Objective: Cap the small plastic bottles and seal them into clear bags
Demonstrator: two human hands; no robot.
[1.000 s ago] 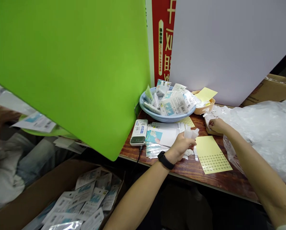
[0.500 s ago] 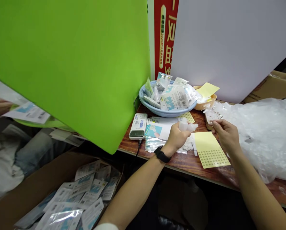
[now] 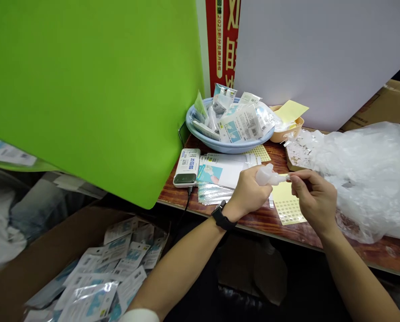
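Note:
My left hand [image 3: 251, 192] is closed around a small translucent white squeeze bottle [image 3: 265, 175], its narrow nozzle pointing right. At the nozzle's tip, my right hand [image 3: 315, 197] pinches thumb and forefinger together; whatever is between them is too small to make out. Below the hands lies a yellow sticker sheet [image 3: 288, 203] with rows of small dots, partly covered by my right hand. A stack of clear bags with printed cards [image 3: 228, 172] lies left of the bottle, partly behind my left hand.
Filled packets crowd a blue basin [image 3: 229, 146] at the back, beside an orange tub [image 3: 280, 135]. A white device [image 3: 187, 165] with a cable sits left. Plastic bags [image 3: 377, 179] cover the right side. A green panel [image 3: 119, 89] overhangs a carton of packets [image 3: 119, 264].
My right hand has moved from beside the scrap-covered box to the nozzle's tip. The bottle has turned in my left hand and now points right. The view has shifted slightly.

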